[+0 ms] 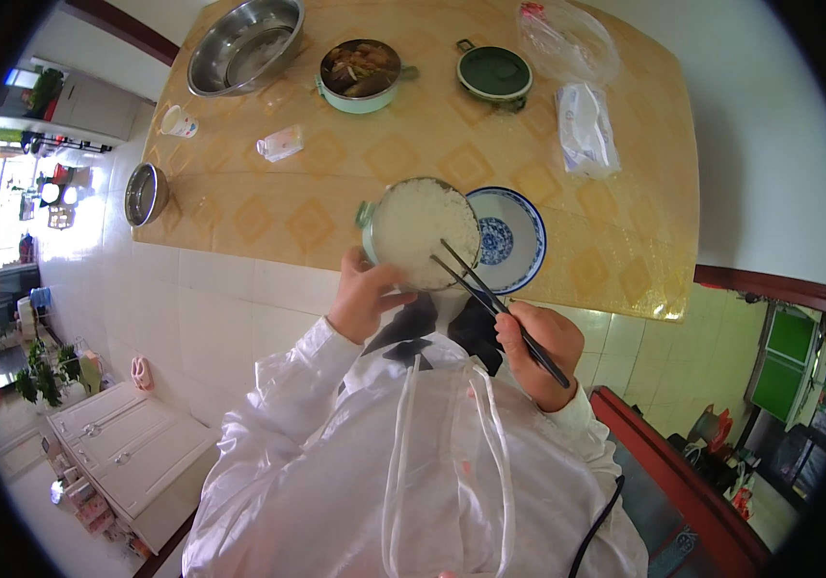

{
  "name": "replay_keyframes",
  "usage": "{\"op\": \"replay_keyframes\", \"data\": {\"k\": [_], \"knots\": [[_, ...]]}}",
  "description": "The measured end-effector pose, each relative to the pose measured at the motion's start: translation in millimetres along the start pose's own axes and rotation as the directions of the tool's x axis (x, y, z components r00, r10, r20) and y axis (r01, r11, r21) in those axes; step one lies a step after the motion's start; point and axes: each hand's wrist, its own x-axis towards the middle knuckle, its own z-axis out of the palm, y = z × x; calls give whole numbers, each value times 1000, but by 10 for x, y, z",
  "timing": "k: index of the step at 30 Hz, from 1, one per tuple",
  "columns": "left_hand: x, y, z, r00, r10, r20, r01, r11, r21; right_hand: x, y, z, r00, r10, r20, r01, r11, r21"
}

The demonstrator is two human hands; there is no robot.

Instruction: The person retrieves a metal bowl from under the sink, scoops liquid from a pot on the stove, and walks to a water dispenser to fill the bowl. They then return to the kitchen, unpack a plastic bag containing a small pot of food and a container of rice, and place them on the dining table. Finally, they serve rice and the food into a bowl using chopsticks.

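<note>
My left hand (368, 300) grips the near left side of a round, light green lunch container filled with white rice (420, 224). The container is tilted to the right, and its rim overlaps a white bowl with blue patterns (518, 242) on the table. Black chopsticks (489, 300) are held in my right hand (543, 347). Their tips reach over the rice near the container's right side; whether they press into it I cannot tell. The bowl's left part is hidden behind the container, and the visible part of its inside shows no food.
On the patterned tablecloth (261, 188) stand a large steel basin (203, 68), a container of cooked food (361, 68), a dark green lid (494, 72), a tissue pack (586, 130), a plastic bag (576, 40), a small packet (281, 143), a paper cup (179, 123) and a steel bowl (144, 195).
</note>
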Motion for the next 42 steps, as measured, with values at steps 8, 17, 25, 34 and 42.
{"op": "replay_keyframes", "data": {"k": [8,17,25,34,42], "knots": [[-35,-278,430,988,105,-116,-91,989,116,-144,68,-257,990,-143,-21,143,989,42],[-170,-438,704,966,193,-171,-148,958,245,-275,581,34,895,-446,-16,438,884,-161],[-275,-472,742,976,110,-189,-78,982,172,-147,834,-18,898,-439,-33,438,899,-32],[-381,-416,567,985,31,-170,15,966,259,-279,998,-307,969,174,-173,-123,955,269],[-349,-389,556,990,-8,-141,42,969,242,-206,1149,-476,749,639,-173,-427,666,611]]}}
